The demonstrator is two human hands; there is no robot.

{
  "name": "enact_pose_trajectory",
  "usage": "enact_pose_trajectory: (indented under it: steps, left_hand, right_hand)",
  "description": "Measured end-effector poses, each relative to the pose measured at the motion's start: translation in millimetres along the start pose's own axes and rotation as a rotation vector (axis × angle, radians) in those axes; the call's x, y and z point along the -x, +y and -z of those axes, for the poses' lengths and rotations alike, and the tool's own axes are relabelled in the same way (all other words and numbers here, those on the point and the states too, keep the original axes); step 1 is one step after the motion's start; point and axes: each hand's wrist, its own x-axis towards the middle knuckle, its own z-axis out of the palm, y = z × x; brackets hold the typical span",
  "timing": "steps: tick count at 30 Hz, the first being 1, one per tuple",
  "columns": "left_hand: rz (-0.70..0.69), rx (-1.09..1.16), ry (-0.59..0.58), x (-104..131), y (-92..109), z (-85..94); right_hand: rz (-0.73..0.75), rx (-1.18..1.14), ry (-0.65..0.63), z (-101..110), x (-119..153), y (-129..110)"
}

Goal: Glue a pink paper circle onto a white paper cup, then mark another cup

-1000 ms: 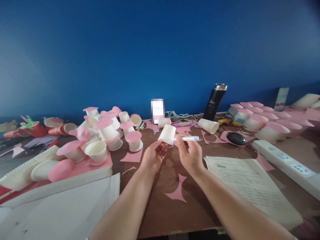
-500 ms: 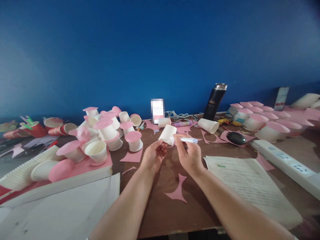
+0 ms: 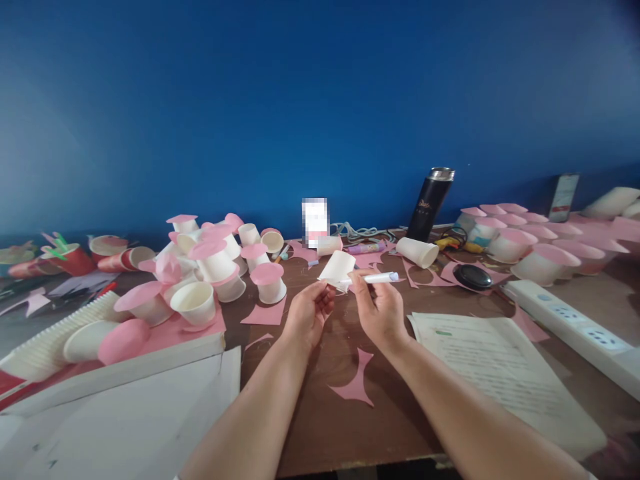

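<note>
A white paper cup (image 3: pixel 337 267) is tilted in my left hand (image 3: pixel 311 308), whose fingers pinch it near the lower rim. My right hand (image 3: pixel 380 305) grips a white pen (image 3: pixel 381 277) with a pale bluish end pointing right. The pen's tip reaches the cup's lower edge; whether it touches cannot be made out. Just behind the held cup lies another white cup (image 3: pixel 329 245) on its side. To the left stands a paper cup with a pink paper disc on top (image 3: pixel 267 275). A pink paper offcut (image 3: pixel 356 383) lies between my forearms.
Several cups with pink tops (image 3: pixel 213 260) crowd the left, beside stacked cups (image 3: pixel 65 333) and a white box (image 3: pixel 125 407). Toward the right are a black bottle (image 3: pixel 431 203), a lying cup (image 3: pixel 417 253), a round black object (image 3: pixel 473 276), printed sheets (image 3: pixel 495 367) and a power strip (image 3: pixel 575 327).
The pen has shifted slightly down, from against the cup's side to its lower edge, and lies flatter. The cup has tipped a little. Both hands keep their hold.
</note>
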Motion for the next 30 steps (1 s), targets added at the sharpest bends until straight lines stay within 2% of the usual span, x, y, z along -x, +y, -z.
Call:
enact_pose_trajectory:
  steps: [11,16,19,21,27,30]
  left_hand:
    - [-0.009,-0.021,0.001,-1,-1,1.2]
    - [-0.016,0.041,-0.013,0,1,0.9]
    - [-0.018,0.110,-0.022,-1,2,0.9]
    - [-0.003,0.139,-0.028,-1,3,0.8]
    - [0.075,0.144,-0.073,2,3,-0.9]
    - [0.103,0.142,-0.094,4,4,-1.4]
  right_hand:
    - [-0.008,0.018,0.006,-1,0,2]
    - [-0.029,-0.113,0.064,-1,-2,3]
    - [-0.138,-0.190,0.147,-3,-5,10]
    - [-0.259,-0.209,0.153,-5,-7,15]
    - [-0.509,-0.372,-0.049,-13,-7,26]
    - [-0.604,-0.415,-0.090,-15,-7,26]
